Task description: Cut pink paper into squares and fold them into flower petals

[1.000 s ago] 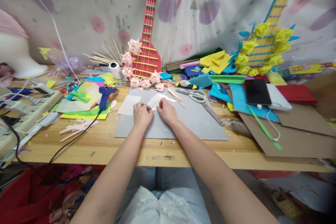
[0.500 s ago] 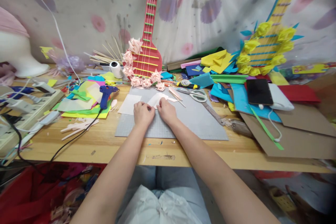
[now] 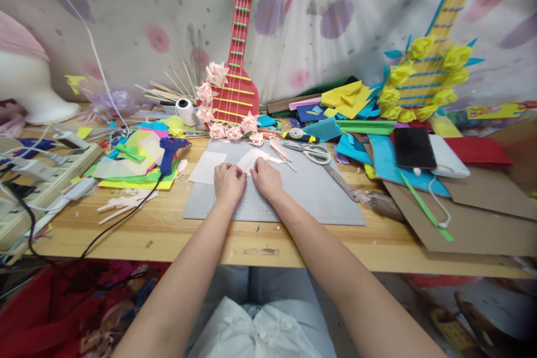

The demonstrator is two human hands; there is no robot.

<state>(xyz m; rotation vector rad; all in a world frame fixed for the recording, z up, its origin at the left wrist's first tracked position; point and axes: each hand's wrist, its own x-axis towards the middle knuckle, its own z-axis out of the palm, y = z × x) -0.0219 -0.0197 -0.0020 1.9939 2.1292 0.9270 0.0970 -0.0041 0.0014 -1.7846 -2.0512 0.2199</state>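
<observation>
The left hand (image 3: 227, 181) and the right hand (image 3: 265, 177) sit close together on the grey cutting mat (image 3: 310, 193), fingertips bent down and pinching the near edge of a small pale paper piece (image 3: 250, 160) that lies flat on the mat just beyond the knuckles. Both hands are closed on that paper, thumbs nearly meeting between them. Just to the left of the left hand a second white paper square (image 3: 207, 167) rests half on the mat. Further left a blue glue gun (image 3: 169, 151) lies on a pile of coloured sheets, its black cord trailing off the wooden table (image 3: 138, 229). Behind the paper stands a red paper guitar (image 3: 235, 61) trimmed with pink flowers. To the right of the right hand lie scissors (image 3: 312, 151), and beyond them a black phone (image 3: 413, 147).
</observation>
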